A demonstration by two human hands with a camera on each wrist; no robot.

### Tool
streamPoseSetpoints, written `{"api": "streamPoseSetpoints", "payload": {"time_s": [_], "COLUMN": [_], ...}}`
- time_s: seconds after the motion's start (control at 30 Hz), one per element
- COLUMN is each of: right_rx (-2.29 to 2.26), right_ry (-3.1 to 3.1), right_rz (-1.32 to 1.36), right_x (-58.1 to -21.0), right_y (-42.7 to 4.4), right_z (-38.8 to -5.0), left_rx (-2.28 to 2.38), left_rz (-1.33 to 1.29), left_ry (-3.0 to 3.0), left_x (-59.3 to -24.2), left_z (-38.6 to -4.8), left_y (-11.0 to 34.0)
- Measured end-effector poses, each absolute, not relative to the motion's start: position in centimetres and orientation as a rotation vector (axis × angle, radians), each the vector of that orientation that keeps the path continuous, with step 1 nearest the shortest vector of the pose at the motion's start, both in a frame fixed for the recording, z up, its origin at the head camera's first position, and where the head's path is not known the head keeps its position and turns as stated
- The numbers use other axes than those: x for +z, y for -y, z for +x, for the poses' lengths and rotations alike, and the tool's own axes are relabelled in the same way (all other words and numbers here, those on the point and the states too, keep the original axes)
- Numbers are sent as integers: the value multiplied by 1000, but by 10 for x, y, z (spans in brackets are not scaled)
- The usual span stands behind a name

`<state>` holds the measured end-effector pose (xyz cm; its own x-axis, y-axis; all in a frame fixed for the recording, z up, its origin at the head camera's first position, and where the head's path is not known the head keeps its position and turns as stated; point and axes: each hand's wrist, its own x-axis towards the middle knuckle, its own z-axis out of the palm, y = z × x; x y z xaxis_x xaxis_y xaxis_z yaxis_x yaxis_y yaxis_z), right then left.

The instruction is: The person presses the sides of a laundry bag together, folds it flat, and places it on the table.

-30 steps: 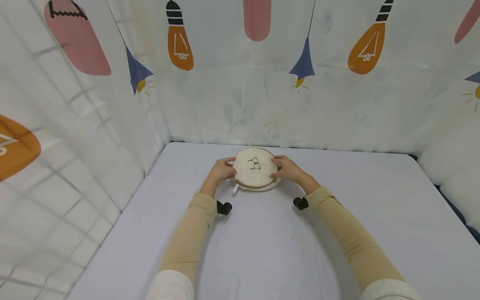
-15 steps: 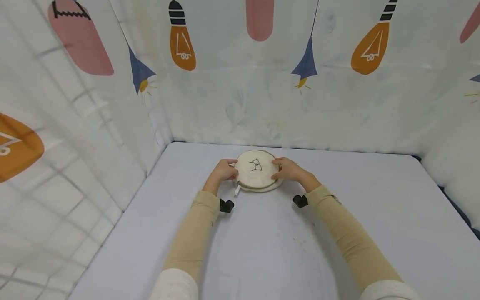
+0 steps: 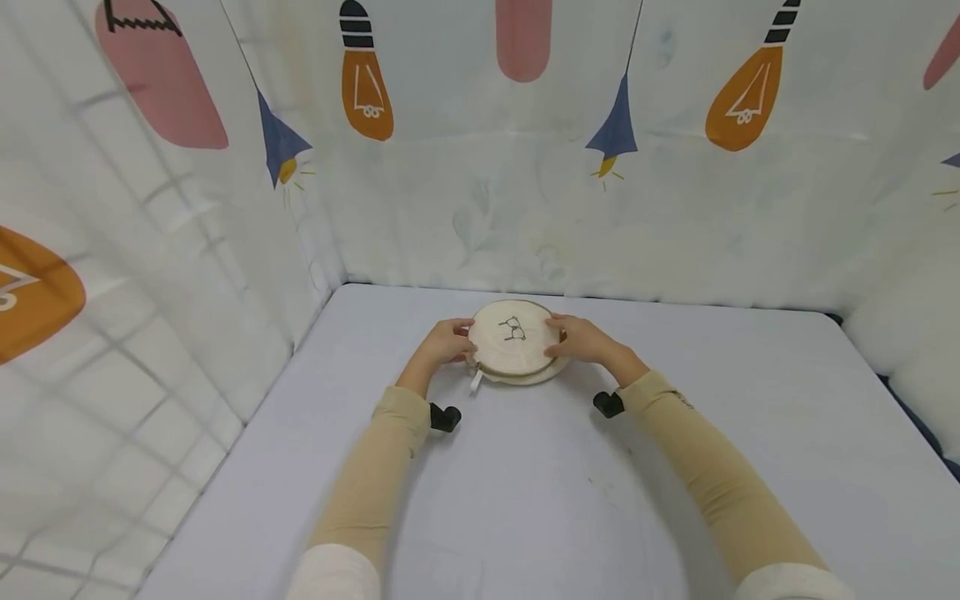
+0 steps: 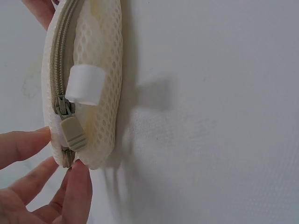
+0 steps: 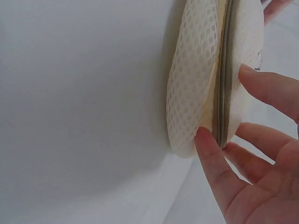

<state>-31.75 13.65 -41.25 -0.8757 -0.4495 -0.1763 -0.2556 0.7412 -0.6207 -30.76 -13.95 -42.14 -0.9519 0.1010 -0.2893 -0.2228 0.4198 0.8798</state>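
A round cream mesh laundry bag (image 3: 510,346) with a small dark line drawing on top lies near the back of the table. My left hand (image 3: 447,340) grips its left edge, thumb and fingers either side of the rim. The right hand (image 3: 583,340) holds the opposite edge the same way. In the left wrist view, a beige zipper (image 4: 60,70) runs round the side, with its pull (image 4: 73,133) near my left fingertips and a white tag (image 4: 86,84) sticking out. The right wrist view shows the zipper closed along the honeycomb mesh side (image 5: 191,79).
White cloth covers the table (image 3: 510,483). A curtain (image 3: 480,192) printed with lamps and bulbs hangs behind it, and another stretch of curtain (image 3: 150,292) borders the left. Dark wrist cameras sit under both sleeves.
Both hands keep their hold on the laundry bag's edges. The head view shifts slightly, so the scene sits a little further right. The bag stays in about the same place on the table.
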Motion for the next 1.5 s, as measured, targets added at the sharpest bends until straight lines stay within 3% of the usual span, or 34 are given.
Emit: {"api": "streamPoseSetpoints", "payload": {"time_s": [0.83,1.27,1.5], "right_rx": [-594,-431,-275], "right_ry": [-2722,-2780,-2794], "right_rz": [-695,-847,-788], "right_x": [-413,-426,-428], "right_y": [-132,-129,-122], "right_z": [-302,-301,-301], "left_rx": [714,328,302], "left_rz": [391,517,545], "left_ry": [-2745,-2778,-2772], "left_x": [-421,-420,-426], "left_z": [-295,-293,-296], "left_y": [130,118,112]}}
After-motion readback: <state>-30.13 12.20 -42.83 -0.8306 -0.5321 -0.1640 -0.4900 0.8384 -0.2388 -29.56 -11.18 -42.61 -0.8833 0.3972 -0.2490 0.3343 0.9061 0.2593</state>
